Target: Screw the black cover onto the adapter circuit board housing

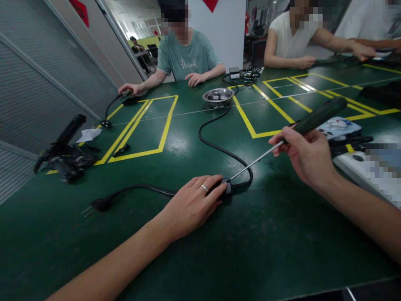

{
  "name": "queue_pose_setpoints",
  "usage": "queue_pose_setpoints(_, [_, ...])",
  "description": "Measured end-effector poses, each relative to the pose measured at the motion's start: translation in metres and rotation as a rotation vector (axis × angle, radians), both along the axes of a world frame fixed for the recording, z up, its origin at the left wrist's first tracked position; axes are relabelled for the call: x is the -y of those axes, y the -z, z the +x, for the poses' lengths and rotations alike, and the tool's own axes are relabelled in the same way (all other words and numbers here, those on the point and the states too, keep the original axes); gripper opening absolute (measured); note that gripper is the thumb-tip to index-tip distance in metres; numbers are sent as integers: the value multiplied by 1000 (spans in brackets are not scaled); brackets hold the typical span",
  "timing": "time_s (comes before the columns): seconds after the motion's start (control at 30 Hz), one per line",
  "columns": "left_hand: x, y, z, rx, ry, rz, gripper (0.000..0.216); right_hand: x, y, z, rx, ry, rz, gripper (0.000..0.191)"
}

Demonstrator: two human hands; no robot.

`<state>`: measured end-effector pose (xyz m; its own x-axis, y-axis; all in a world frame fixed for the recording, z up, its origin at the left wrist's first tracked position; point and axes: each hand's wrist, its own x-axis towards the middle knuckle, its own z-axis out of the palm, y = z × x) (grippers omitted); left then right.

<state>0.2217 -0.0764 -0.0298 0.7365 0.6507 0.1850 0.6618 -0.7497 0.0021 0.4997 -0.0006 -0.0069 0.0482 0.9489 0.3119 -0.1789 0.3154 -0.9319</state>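
Note:
My left hand [192, 203] lies on the green table [200, 251], its fingers pressed down over a small black box [226, 187] that sits in line on a black power cable [216, 146]. A ring shows on one finger. My right hand [305, 154] is closed round the dark green handle of a long screwdriver [313, 119]. Its thin metal shaft slants down to the left, and the tip touches the black box beside my left fingertips. The cable's plug [99, 204] lies on the table to the left of my left arm.
A steel bowl [218, 96] stands at the table's middle back. Black parts [64, 154] lie at the left edge, a white device [360, 165] and a blue-white pack [338, 127] at the right. Yellow tape marks rectangles. Three other people sit along the far side.

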Motion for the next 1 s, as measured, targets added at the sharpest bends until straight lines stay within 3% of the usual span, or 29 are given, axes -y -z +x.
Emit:
queue_pose_setpoints(0.1, [-1,0,0,-5,-4,-10,38,-1,0,1,-34,0,5,15])
queue_pose_setpoints(0.2, [-1,-1,0,-3,-2,-12,38,-2,2,1,-137,-86,-38,9])
queue_pose_setpoints(0.3, [-1,-2,0,-4,-1,-18,39,-4,4,3,-201,-140,-50,16])
queue_pose_setpoints(0.4, [0,-2,0,-8,-6,-25,39,-6,5,5,-169,-92,-41,17])
queue_pose_setpoints(0.57, [0,-2,0,-6,-5,-27,39,-4,3,2,-104,-33,-15,3])
queue_pose_setpoints(1.0, [-1,-3,0,-13,-19,-45,39,-5,4,7,-140,-78,-24,22])
